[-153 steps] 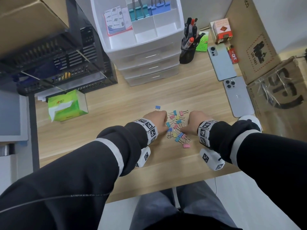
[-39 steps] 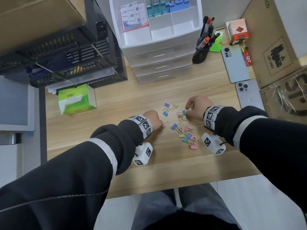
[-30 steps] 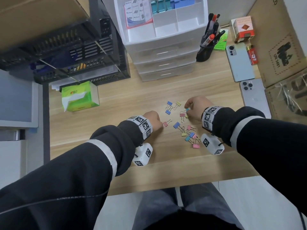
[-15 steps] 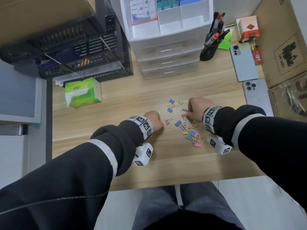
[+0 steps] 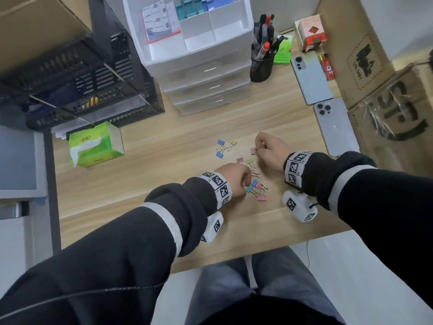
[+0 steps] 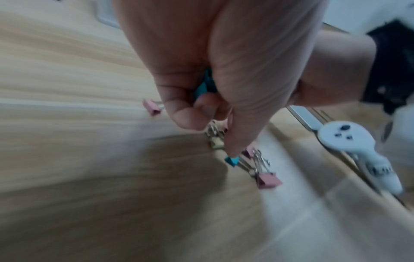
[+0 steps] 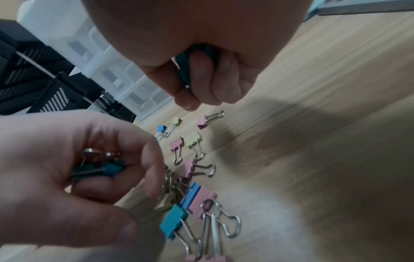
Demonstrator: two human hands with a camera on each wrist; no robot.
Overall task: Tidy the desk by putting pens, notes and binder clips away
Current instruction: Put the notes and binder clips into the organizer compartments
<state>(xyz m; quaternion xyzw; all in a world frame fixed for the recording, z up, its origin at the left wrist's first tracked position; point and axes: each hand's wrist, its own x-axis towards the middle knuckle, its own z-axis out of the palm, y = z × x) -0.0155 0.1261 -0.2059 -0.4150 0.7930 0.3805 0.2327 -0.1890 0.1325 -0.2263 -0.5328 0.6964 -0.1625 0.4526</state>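
Observation:
Several small coloured binder clips (image 5: 254, 184) lie scattered on the wooden desk (image 5: 164, 174). My left hand (image 5: 243, 181) is at the pile's left edge, its curled fingers holding teal clips (image 7: 105, 170); one fingertip touches a teal clip (image 6: 232, 160) on the desk. My right hand (image 5: 260, 146) hovers at the far side of the pile and grips a teal clip (image 7: 188, 67) in its curled fingers. A pink clip (image 7: 202, 122) lies just below it. Two blue clips and a yellow one (image 5: 221, 148) lie apart to the left.
A white drawer unit (image 5: 199, 66) stands at the back, its open top tray holding larger teal and blue clips and a notepad. A black pen cup (image 5: 261, 64) is beside it. Two phones (image 5: 335, 125) lie right, a green tissue box (image 5: 96, 144) left, black trays behind.
My left hand has moved right from beside a lone pink clip into the pile. My right hand has stayed at the pile's far edge. The head view has shifted slightly.

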